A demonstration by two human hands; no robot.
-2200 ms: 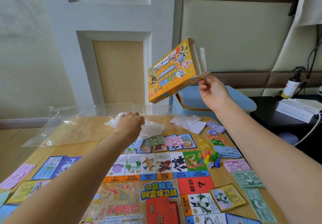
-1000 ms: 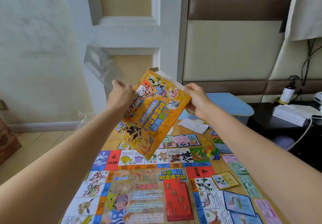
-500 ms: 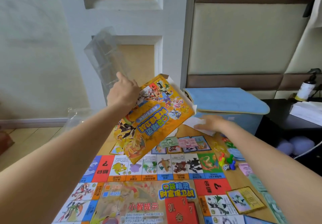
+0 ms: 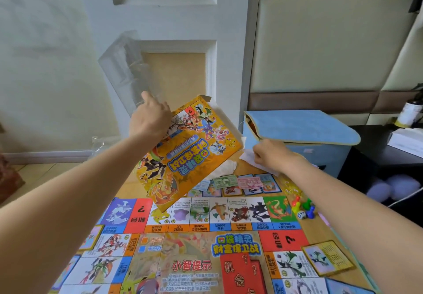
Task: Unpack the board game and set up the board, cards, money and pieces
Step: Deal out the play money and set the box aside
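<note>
My left hand (image 4: 150, 119) holds the orange game box (image 4: 192, 154) tilted above the table, together with a clear plastic wrapper (image 4: 128, 69) that sticks up behind it. My right hand (image 4: 270, 154) reaches to the table's far edge and pinches white paper (image 4: 248, 157). The colourful game board (image 4: 206, 243) lies unfolded on the wooden table. Green and pink banknotes (image 4: 238, 181) lie at its far side. Coloured pawns and a die (image 4: 303, 207) stand at its right. A yellow-framed card (image 4: 327, 258) lies on the board's right part.
A blue fabric storage box (image 4: 302, 133) stands just beyond the table at the right. A dark side table (image 4: 377, 147) with a bottle (image 4: 410, 112) is further right. Crumpled white paper (image 4: 225, 166) lies under the game box. A white door and wall are behind.
My left hand picked up the plastic wrapper and took over the box from my right hand. My right hand let go and dropped to the white paper at the table's far edge.
</note>
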